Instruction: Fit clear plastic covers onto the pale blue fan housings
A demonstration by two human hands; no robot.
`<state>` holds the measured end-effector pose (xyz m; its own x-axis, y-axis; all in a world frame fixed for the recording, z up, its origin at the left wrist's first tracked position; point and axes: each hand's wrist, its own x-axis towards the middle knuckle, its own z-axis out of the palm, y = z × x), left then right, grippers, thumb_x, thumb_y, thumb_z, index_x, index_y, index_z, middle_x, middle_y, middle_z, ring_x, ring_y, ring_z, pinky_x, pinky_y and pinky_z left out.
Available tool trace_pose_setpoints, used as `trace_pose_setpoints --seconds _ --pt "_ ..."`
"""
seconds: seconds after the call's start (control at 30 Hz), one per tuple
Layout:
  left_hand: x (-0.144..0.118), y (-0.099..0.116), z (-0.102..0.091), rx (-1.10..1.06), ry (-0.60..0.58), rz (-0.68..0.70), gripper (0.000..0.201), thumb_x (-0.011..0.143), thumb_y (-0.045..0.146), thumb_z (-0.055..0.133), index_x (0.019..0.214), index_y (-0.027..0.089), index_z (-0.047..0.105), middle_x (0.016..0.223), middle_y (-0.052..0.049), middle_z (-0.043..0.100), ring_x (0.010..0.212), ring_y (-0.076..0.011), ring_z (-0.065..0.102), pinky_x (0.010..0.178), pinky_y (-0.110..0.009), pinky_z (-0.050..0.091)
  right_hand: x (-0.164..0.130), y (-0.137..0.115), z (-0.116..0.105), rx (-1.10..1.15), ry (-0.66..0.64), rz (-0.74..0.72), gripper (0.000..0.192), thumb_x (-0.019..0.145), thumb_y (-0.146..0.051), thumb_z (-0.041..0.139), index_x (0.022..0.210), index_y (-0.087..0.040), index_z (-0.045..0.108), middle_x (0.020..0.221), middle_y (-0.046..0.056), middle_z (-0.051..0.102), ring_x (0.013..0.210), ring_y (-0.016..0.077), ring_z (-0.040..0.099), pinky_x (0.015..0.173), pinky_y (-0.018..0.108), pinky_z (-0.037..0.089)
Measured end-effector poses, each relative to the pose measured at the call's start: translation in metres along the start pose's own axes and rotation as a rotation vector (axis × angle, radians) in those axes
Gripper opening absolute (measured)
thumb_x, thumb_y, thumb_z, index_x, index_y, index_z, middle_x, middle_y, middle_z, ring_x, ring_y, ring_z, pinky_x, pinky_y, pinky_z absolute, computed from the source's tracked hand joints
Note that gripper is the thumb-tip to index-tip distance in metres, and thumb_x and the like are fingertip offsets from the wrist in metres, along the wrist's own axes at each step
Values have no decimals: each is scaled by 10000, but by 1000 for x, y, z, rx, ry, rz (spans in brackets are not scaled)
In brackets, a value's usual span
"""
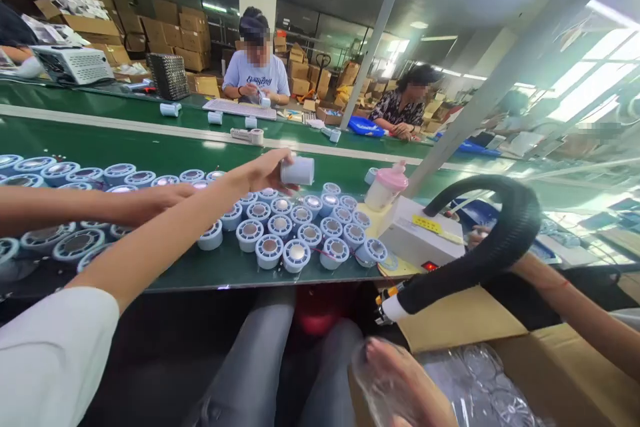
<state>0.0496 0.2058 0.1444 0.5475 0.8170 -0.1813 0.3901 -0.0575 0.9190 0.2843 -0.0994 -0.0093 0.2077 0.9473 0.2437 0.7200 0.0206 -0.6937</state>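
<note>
Dozens of small round white units (295, 227) stand upright in tight rows on the near edge of the green table (150, 140), with larger blue-rimmed ones spread off to the left, so most of the batch looks untouched. One white unit (298, 171) is off the table: the left hand (265, 172), reaching from the white sleeve at the near left, has its grip clenched around it, holding it on its side just above the far rows. The right hand (400, 380) is low and near, its fingers against a clear plastic bag (475, 380) over an open cardboard box (565, 373); I cannot tell whether that grip is closed on the bag. A co-worker's hand (155, 201) rests among the units at the left. Right of the rows sit a pink-capped bottle (387, 187), a white control box (420, 237) and a curved black hose (500, 240). Judging by this, little of the batch is bagged
</note>
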Motion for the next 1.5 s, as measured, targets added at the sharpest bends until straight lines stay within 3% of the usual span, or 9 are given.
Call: trace_pose_setpoints --seconds 0.17,0.3,0.43,0.53,0.87,0.97,1.03,1.2,1.5 --pt "-83 -66 80 -198 -286 -185 460 850 546 370 1003 154 556 762 -58 619 539 -141 543 426 -247 419 28 -55 32 -70 -99 -424 555 867 -245 536 1403 -330 426 1277 124 488 1125 300 561 890 460 541" --pt "-125 -102 112 -91 -446 -117 307 833 453 524 974 193 606 794 -14 586 631 -124 537 562 -247 466 41 -61 48 -297 -124 -410 539 814 -160 587 1333 -293 523 1282 152 467 1092 334 527 856 514 529" --pt "-134 -112 118 184 -224 165 170 840 308 584 967 216 649 986 -26 601 925 -167 560 862 -297 432 39 -57 53 -168 -377 -294 317 704 -79 705 991 -212 685 1311 135 478 1111 311 533 877 456 518" --pt "-134 -119 123 156 -128 178 326 742 357 720 1030 231 633 1011 -26 584 906 -174 560 811 -289 447 38 -57 51 114 -446 -146 101 727 -156 730 776 -185 648 1190 102 540 1078 243 566 897 371 496" --pt "-131 -153 136 53 -242 335 713 621 388 818 1276 282 558 1207 -86 544 1138 -260 526 972 -406 443 45 -53 48 651 -339 295 291 736 -332 684 499 -183 607 911 83 664 892 229 640 673 301 534" --pt "-135 -148 136 -199 -323 224 687 683 317 786 1309 272 507 1258 -87 562 1125 -238 563 922 -367 497 47 -50 44 788 -357 317 248 748 -370 708 579 -193 666 1020 92 685 978 270 654 682 338 570" --pt "-140 -144 136 -334 -309 141 662 697 286 777 1298 255 502 1281 -92 552 1099 -226 580 897 -357 517 44 -48 42 744 -401 145 130 731 -346 752 779 -228 729 1163 87 660 1107 288 608 815 389 564" --pt "-151 -135 132 -483 -338 -3 667 717 308 757 1317 263 471 1169 -95 594 857 -181 631 634 -276 558 29 -45 40 377 -346 -303 468 763 -154 738 1190 -302 615 1343 69 556 1213 235 542 1022 378 457" --pt "-156 -133 123 -277 -332 200 779 684 216 787 1379 294 445 1343 -88 536 1180 -240 558 974 -346 477 27 -52 36 612 -462 -40 456 723 -229 790 1132 -260 592 1246 76 607 1144 248 584 907 360 551"
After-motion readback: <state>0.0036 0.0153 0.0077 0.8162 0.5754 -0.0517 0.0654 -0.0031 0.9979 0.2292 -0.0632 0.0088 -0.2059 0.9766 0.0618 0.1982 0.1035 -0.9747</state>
